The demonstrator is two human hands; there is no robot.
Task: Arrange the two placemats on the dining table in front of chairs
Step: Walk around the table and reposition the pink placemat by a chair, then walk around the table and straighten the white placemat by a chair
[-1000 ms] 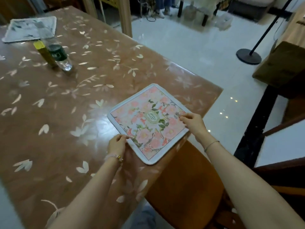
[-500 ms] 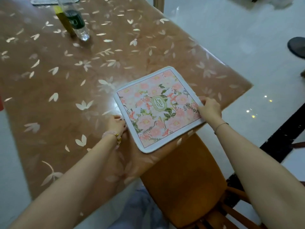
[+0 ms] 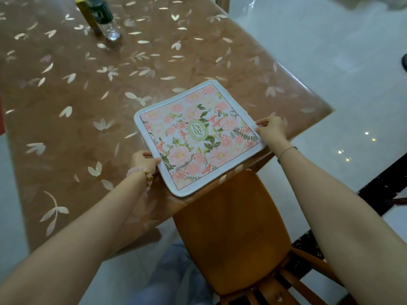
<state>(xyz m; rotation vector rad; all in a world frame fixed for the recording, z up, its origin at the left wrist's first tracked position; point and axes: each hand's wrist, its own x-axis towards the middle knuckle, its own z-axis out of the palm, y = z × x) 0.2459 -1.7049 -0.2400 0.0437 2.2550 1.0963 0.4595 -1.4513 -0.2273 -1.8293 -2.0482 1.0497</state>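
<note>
A square placemat (image 3: 198,137) with pink flowers and a white border lies flat at the near edge of the dining table (image 3: 66,95), right above an orange wooden chair (image 3: 233,234). My left hand (image 3: 144,160) pinches the mat's left edge. My right hand (image 3: 272,129) grips its right corner. The mat sits slightly turned against the table edge, its near corner reaching the rim. The second placemat is out of view.
A small clear bottle with a dark green label (image 3: 105,20) and a yellow-green stick (image 3: 84,12) stand at the far side of the table. A glossy white floor (image 3: 308,51) lies to the right. A dark strip (image 3: 374,188) runs along the floor at right.
The view has tilted down and moved closer, so the second placemat left the frame. Both hands slid the floral mat a little toward the chair, my right hand shifting to its right corner.
</note>
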